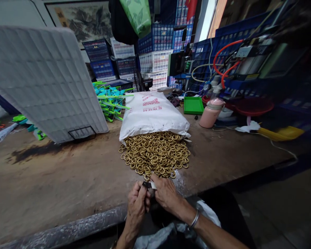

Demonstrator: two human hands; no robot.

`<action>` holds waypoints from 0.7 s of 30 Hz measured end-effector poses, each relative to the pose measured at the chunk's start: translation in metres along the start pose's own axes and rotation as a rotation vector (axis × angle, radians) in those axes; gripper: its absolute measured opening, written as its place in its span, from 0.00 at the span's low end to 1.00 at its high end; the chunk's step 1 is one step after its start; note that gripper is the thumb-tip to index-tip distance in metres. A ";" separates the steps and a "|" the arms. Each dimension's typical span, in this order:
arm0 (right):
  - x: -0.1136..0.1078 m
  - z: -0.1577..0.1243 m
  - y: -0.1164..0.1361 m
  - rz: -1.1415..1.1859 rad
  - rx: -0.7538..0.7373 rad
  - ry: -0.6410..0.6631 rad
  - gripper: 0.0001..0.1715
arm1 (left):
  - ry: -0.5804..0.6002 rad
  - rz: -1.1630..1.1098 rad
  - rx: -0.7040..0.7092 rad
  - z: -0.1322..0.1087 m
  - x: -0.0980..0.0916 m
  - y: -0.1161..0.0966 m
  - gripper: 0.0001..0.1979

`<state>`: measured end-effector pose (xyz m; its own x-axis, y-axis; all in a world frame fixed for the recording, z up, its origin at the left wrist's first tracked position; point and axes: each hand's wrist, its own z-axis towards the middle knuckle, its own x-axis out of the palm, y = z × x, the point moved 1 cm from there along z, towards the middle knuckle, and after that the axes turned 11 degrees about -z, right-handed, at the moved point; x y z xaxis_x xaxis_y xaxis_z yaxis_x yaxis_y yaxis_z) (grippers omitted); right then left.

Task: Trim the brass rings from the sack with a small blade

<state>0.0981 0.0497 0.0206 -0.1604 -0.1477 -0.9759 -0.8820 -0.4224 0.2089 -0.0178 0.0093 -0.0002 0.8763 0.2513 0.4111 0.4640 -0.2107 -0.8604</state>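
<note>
Both hands are close together at the table's front edge, just in front of a heap of brass-coloured rings (157,154). My left hand (138,200) has its thumb and fingers closed on a small black piece (146,184). Against its right side, my right hand (166,192) pinches a small white piece (153,185) that touches the black one. What exactly these pieces are is too small to tell. The rings spill from the open end of a white sack (152,112) with red print, which lies on the brown table (93,173).
A grey ribbed panel (46,83) leans at the left, with green and turquoise plastic parts (112,98) behind it. Right of the sack are a green tray (193,105), a pink bottle (211,113) and a yellow scoop (282,133). Stacked crates (157,62) stand behind.
</note>
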 end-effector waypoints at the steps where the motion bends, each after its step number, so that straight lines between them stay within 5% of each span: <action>1: 0.000 0.000 -0.001 -0.004 0.008 -0.007 0.16 | 0.012 -0.023 -0.007 -0.002 0.001 -0.001 0.19; 6: -0.005 0.008 -0.016 -0.069 0.126 -0.022 0.16 | 0.013 -0.158 -0.086 -0.018 0.006 -0.014 0.18; 13: -0.021 0.034 -0.026 -0.111 0.144 -0.238 0.18 | 0.022 -0.357 -0.124 -0.013 -0.006 -0.014 0.15; 21: -0.010 0.058 -0.035 -0.208 0.196 -0.196 0.11 | -0.010 -0.389 -0.082 -0.006 -0.011 -0.011 0.14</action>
<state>0.1044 0.1178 0.0190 -0.0339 0.1063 -0.9938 -0.9700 -0.2431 0.0071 -0.0319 0.0038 0.0067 0.6322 0.3367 0.6978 0.7700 -0.1729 -0.6142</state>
